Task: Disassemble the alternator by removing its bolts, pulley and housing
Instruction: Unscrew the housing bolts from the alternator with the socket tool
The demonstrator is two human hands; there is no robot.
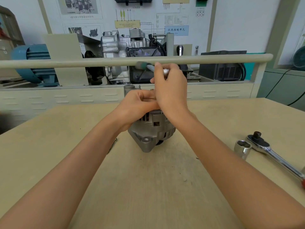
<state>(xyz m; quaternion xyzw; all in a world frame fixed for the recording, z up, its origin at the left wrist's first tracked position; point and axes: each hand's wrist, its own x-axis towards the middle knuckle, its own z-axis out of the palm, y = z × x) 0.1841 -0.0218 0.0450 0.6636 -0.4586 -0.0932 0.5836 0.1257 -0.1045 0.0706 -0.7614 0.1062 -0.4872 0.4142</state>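
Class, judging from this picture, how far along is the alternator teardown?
Done: little shows; the grey cast-metal alternator looks whole on the tan wooden bench. In hand: the left hand rests on its top while the right hand holds a grey-green-handled driver. Left: pulley and housing; chrome ratchet and socket lie idle.

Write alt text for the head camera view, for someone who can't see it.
A person works on a grey alternator standing on a wooden table: the left hand holds its top while the right hand grips a green-handled tool above it. A ratchet wrench and a loose socket lie to the right.
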